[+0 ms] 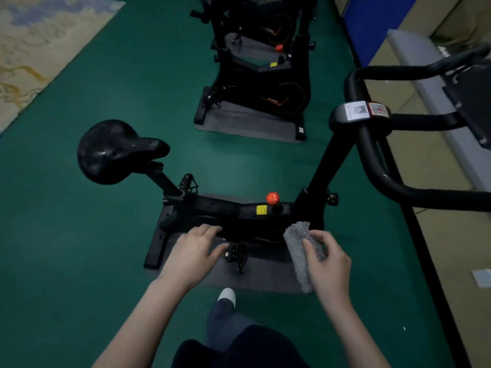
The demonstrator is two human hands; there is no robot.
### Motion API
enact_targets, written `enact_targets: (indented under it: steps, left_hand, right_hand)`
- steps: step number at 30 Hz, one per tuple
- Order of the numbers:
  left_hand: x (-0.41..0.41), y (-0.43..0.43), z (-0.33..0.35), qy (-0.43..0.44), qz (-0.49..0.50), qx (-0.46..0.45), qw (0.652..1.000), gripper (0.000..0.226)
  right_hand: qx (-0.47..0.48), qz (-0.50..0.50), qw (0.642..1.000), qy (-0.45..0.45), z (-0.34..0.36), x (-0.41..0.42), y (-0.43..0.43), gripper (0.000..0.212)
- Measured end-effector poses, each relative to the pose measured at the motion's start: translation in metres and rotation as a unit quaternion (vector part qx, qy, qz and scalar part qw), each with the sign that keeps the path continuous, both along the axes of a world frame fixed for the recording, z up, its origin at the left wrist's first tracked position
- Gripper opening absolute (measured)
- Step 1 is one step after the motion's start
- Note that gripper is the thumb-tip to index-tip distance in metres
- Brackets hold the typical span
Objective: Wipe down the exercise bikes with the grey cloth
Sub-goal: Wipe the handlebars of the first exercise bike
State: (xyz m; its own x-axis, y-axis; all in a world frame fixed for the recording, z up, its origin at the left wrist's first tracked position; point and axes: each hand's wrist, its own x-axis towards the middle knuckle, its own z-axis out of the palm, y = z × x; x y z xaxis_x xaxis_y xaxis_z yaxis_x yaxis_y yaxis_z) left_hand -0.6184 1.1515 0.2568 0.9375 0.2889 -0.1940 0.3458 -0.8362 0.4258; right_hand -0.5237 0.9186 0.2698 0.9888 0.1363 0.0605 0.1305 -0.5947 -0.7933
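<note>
- Grey cloth (300, 251): it hangs folded and upright, pinched between the thumb and curled fingers of the right hand (328, 264), at about 5 o'clock in the view, beside the front of the nearest exercise bike (225, 208).
- Left hand (195, 253): its fingers are loose and apart and hold nothing. The fingertips reach the bike's dark frame, and a pedal (235, 254) lies at its 3 o'clock.
- At 12 o'clock from the hands, a red knob (272, 198) stands beside a yellow label (261, 210), whose print is too small to read.
- The saddle (114, 152) is at 10 o'clock. The handlebars (372, 160) are at 2 o'clock and carry a white sticker (356, 110) with unreadable markings.
- A grey mat (265, 274) lies under the bike on the green floor (79, 235).
- A second bike (265, 88) stands at 12 o'clock, its orange lettering blurred.
</note>
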Motion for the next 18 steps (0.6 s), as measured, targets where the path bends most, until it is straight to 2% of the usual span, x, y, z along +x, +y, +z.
enact_targets:
  steps: [9, 18]
  left_hand:
    - [0.092, 0.031, 0.015, -0.031, -0.083, 0.014, 0.996, 0.046]
    - [0.191, 0.039, 0.023, -0.039, -0.223, 0.014, 0.974, 0.051]
  right_hand:
    - [0.015, -0.034, 0.999, -0.026, 0.013, 0.051, 0.040, 0.010]
    - [0.041, -0.162, 0.986, -0.012, 0.018, 0.071, 0.055, 0.014]
